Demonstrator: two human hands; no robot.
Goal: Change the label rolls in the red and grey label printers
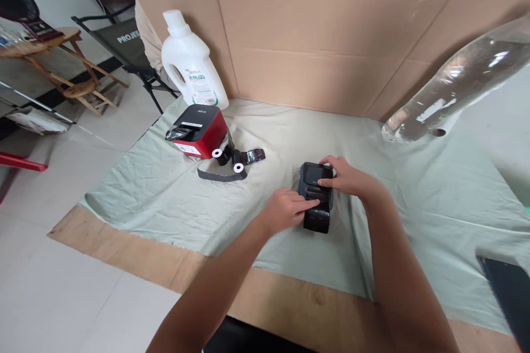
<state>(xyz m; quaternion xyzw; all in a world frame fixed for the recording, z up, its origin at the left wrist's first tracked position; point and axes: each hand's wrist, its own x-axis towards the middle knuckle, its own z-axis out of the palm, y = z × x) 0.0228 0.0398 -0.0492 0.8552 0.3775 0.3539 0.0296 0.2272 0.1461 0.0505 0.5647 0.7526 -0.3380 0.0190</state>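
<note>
A small black box-shaped device (315,174) with a dark, smooth panel on top rests on the cloth in front of me. A glossy black strip (317,219) hangs over its near end. My right hand (345,177) grips the far right corner, thumb on the top and fingers around the far edge. From the left, my left hand (287,210) reaches across with the index finger stretched out, its tip touching the device just above the strip. The other left fingers are curled and partly hidden.
At the left stand a red and black box (202,131) and a white jug (192,66). Black rolls with white cores (238,167) lie beside the box. A cardboard wall (314,22) closes the back. A clear plastic-wrapped tube (455,80) leans at right; a phone (507,287) lies near the right edge.
</note>
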